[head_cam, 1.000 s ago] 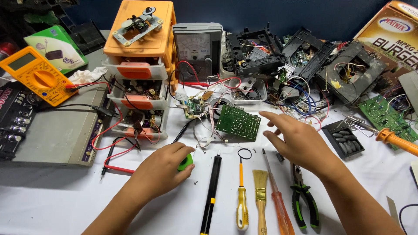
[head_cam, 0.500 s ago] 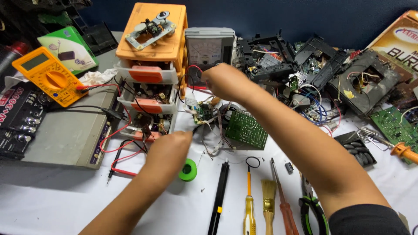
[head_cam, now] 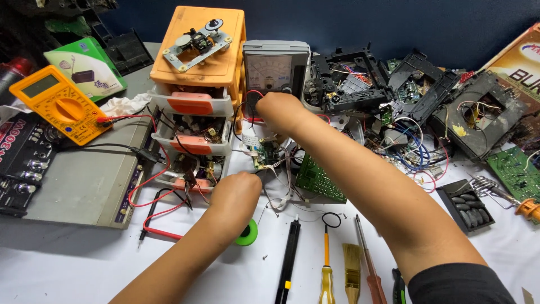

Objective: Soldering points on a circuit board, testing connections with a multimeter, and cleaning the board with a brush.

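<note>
My right hand (head_cam: pixel 279 110) reaches across the table, its fingers curled over the lower end of a grey analog meter (head_cam: pixel 275 66) that stands behind the wires. My left hand (head_cam: pixel 233 194) rests knuckles-up with fingers closed beside a small circuit board (head_cam: pixel 264 153) tangled in thin wires; whether it pinches a wire is hidden. A green tape roll (head_cam: pixel 248 234) lies partly under my left wrist. A green circuit board (head_cam: pixel 318 181) lies just under my right forearm.
An orange drawer unit (head_cam: pixel 199 67) stands left of the hands, with a yellow multimeter (head_cam: pixel 59 104) and its red and black leads farther left. Screwdrivers (head_cam: pixel 326 264), a brush (head_cam: pixel 352 273) and a black pen-like tool (head_cam: pixel 288 262) lie in front. Dismantled black drive parts (head_cam: pixel 427 95) are piled at the right.
My right hand has swung from the right side of the table up to the grey meter. My left hand has come off the green tape roll and moved to the wires.
</note>
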